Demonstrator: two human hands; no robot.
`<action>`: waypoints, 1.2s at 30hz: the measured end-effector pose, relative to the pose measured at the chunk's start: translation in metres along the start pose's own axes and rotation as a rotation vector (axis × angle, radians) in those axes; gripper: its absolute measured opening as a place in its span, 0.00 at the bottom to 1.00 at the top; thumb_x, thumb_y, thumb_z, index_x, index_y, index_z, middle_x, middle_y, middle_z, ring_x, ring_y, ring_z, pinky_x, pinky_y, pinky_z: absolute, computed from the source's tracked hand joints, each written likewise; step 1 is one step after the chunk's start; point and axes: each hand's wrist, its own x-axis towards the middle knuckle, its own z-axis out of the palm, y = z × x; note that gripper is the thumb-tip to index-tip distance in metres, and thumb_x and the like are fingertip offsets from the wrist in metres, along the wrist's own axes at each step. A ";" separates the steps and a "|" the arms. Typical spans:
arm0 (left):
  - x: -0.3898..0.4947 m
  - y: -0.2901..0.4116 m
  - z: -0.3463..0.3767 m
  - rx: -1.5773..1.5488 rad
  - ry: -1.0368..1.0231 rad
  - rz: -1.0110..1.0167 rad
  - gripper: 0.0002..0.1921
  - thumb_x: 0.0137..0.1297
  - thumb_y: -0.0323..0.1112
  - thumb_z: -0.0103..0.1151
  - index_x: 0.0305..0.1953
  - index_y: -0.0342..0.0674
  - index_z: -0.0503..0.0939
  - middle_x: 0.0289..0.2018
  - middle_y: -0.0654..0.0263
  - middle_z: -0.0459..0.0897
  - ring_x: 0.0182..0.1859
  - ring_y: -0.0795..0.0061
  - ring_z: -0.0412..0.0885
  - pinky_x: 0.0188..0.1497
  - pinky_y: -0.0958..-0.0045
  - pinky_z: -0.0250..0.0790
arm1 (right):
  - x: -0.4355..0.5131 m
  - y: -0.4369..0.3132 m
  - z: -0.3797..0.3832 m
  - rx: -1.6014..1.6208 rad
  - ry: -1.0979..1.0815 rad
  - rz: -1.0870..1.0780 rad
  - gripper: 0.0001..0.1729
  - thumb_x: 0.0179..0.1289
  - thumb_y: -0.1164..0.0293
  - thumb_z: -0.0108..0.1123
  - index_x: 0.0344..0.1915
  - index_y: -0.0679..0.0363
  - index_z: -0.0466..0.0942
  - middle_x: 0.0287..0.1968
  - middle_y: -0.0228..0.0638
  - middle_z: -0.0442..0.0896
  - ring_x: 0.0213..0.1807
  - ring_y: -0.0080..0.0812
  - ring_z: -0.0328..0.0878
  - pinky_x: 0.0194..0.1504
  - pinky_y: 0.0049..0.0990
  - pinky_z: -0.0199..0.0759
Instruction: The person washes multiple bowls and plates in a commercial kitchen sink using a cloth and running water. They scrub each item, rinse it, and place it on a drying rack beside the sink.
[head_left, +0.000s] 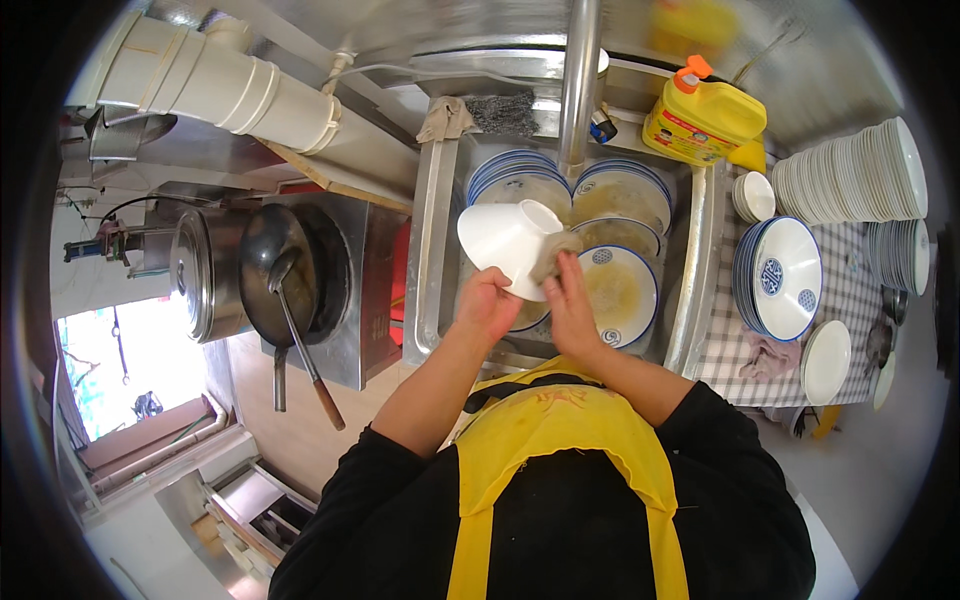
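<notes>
Over the stainless steel sink (679, 300), my left hand (489, 304) grips the rim of a large white bowl (499, 236), tilted with its foot and outer side showing. My right hand (574, 307) presses a greyish-brown cloth (555, 257) against the bowl's outside; part of the cloth is hidden by the fingers. Beneath, in the sink, lie blue-rimmed bowls with cloudy, yellowish liquid: a stack at the back left (517, 180), another at the back right (626, 187), and a single-looking bowl at the front right (619, 296).
A faucet pipe (581, 90) reaches over the sink. A yellow detergent jug (697, 124) stands on its back right edge, steel wool (502, 112) at the back left. Stacked bowls (795, 277) and plates (847, 172) fill parts of the right counter. A wok (266, 262) with a ladle is left.
</notes>
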 end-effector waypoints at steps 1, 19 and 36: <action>0.005 -0.002 -0.006 -0.016 0.025 -0.006 0.36 0.51 0.19 0.46 0.67 0.28 0.68 0.65 0.51 0.76 0.71 0.50 0.71 0.78 0.50 0.60 | -0.003 -0.004 0.001 -0.096 -0.049 -0.094 0.32 0.80 0.61 0.49 0.76 0.66 0.61 0.79 0.61 0.56 0.82 0.56 0.50 0.80 0.42 0.43; -0.015 0.028 -0.014 -0.004 -0.031 -0.070 0.37 0.50 0.16 0.45 0.67 0.30 0.64 0.70 0.50 0.70 0.74 0.46 0.66 0.78 0.42 0.59 | 0.019 0.147 -0.095 -1.019 -0.501 0.299 0.21 0.63 0.75 0.58 0.57 0.65 0.76 0.60 0.54 0.78 0.61 0.57 0.75 0.62 0.48 0.71; -0.004 -0.014 -0.035 0.563 -0.013 -0.073 0.30 0.53 0.16 0.48 0.60 0.34 0.76 0.57 0.60 0.83 0.59 0.65 0.80 0.62 0.64 0.72 | 0.017 -0.027 -0.053 -0.308 -0.308 -0.670 0.13 0.61 0.69 0.63 0.46 0.57 0.79 0.50 0.41 0.82 0.54 0.47 0.77 0.58 0.45 0.67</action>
